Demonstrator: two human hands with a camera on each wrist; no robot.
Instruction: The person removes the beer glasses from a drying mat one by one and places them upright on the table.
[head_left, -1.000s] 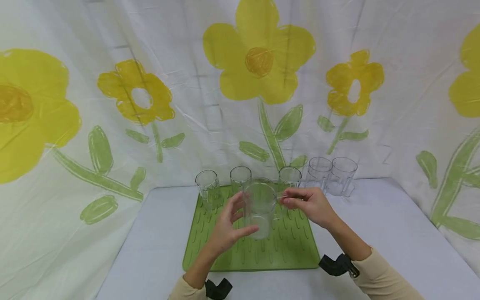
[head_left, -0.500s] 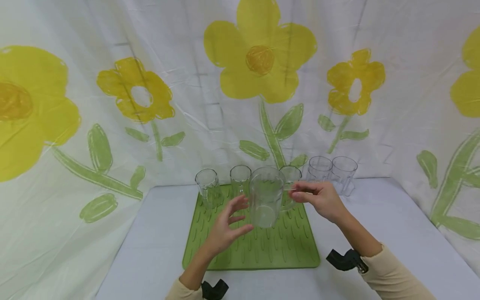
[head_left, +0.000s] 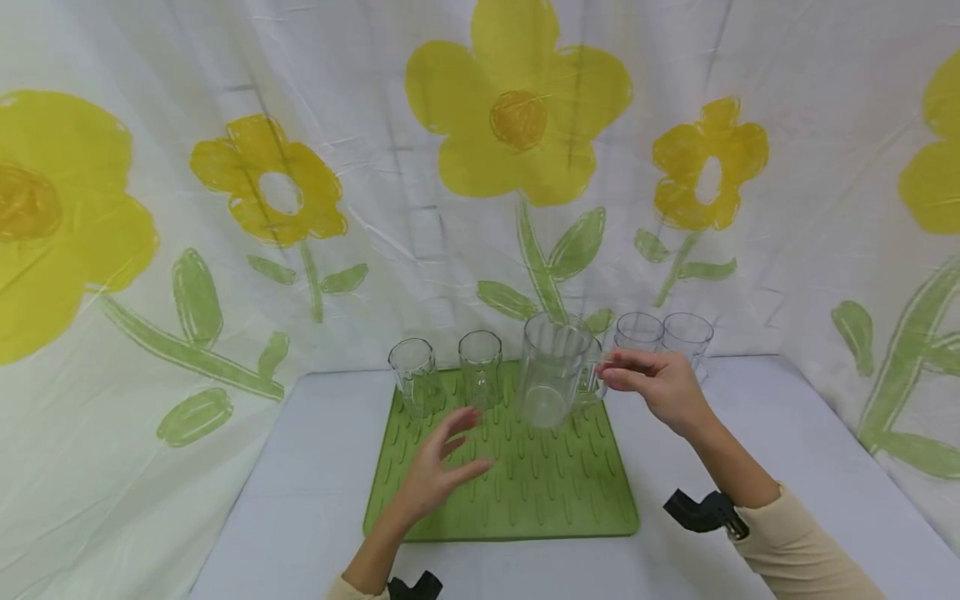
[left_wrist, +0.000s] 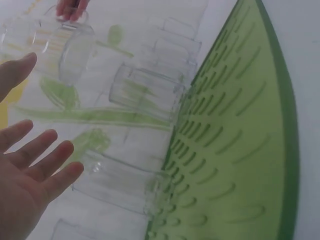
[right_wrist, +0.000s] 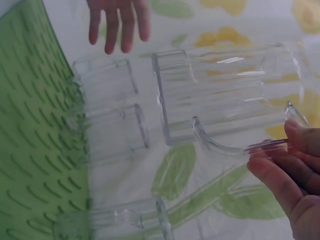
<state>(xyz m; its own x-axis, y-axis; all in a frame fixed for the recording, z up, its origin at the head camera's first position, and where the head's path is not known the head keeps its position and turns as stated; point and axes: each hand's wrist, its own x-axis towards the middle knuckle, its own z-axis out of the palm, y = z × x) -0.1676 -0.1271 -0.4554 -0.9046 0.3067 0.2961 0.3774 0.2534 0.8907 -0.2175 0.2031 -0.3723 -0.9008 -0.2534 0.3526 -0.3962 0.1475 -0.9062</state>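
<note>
Head view: pinched mug (head_left: pixel 553 371) by handle (right_wrist: pixel 221 149) with right hand (head_left: pixel 656 383), held left hand (head_left: pixel 437 468) spread, empty; risked tipping into standing mugs (head_left: pixel 480 371) through one-sided grip

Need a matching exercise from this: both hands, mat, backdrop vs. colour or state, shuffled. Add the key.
Column one
1. Left hand
2. Right hand
3. Mat
4. Backdrop

Column two
A. White with yellow flowers
B. Holding a clear mug by its handle
C. Green, lying flat on the table
D. Fingers apart, holding nothing

Pairs: 1-D, 2-B, 3-C, 4-A
</note>
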